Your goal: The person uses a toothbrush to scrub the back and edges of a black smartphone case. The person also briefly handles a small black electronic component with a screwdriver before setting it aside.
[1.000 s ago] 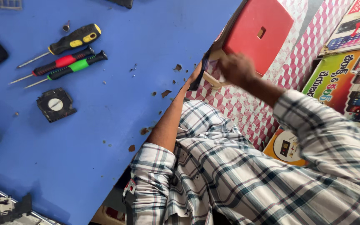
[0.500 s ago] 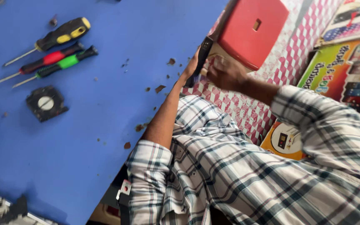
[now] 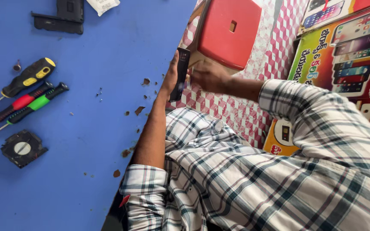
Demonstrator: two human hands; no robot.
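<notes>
Phone (image 3: 180, 75), dark and slim, stands on edge just past the rim of the blue table (image 3: 86, 179), and the left hand (image 3: 171, 77) is wrapped around it, fingers clamped along its side, forearm lying along the table's edge. Right hand (image 3: 208, 77) comes in from the other side, meeting the phone at its near edge; it is blurred, so whether its fingers pinch anything I cannot tell. Behind both hands sits a red stool (image 3: 230, 32) on the pink-and-white patterned floor (image 3: 236, 111). Over on the table, well apart from the hands, three screwdrivers (image 3: 24, 100) lie side by side, yellow-black, red and green handles, with a small black square part (image 3: 23, 148) just below them and a black casing (image 3: 63, 17) at the top edge
</notes>
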